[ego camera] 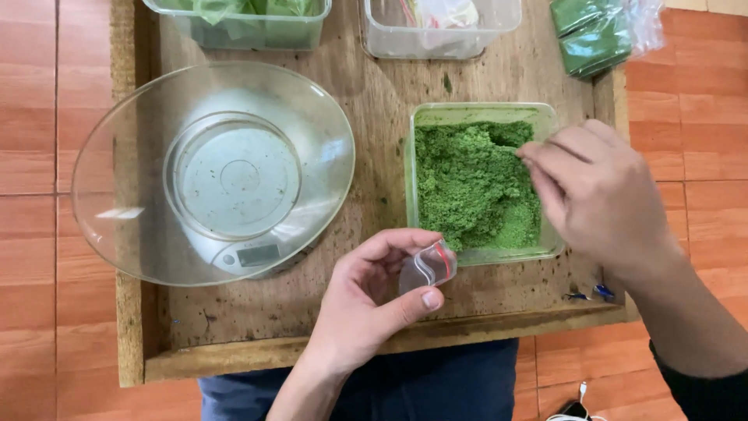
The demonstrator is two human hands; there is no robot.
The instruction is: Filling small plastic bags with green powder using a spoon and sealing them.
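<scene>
Holding a small clear zip bag [427, 267] with a red seal strip, the left hand [366, 304] pinches it between thumb and curled fingers just in front of the green tub [475, 117], at the tub's near left corner. The bag's mouth faces the tub and looks slightly parted. Inside the tub lies a mound of green crumbly powder [475, 187], heaped toward the near side. The right hand [600, 195] hangs over the tub's right half, its fingertips drawn together in a pinch at the powder's surface; whether they hold any powder I cannot tell.

Judging from this, a tidy transfer calls for keeping the bag's mouth propped wide and close against the tub's rim, so loose grains fall back in rather than on the wooden board [374, 86].

Left of the tub stands a kitchen scale [241, 249] carrying a wide clear bowl [109, 156], apparently bare. Beyond the tub sit two clear containers, one with green leaves [249, 23], one with packets [436, 31]. Past the tub's far right corner lie wrapped green bundles [596, 35].
</scene>
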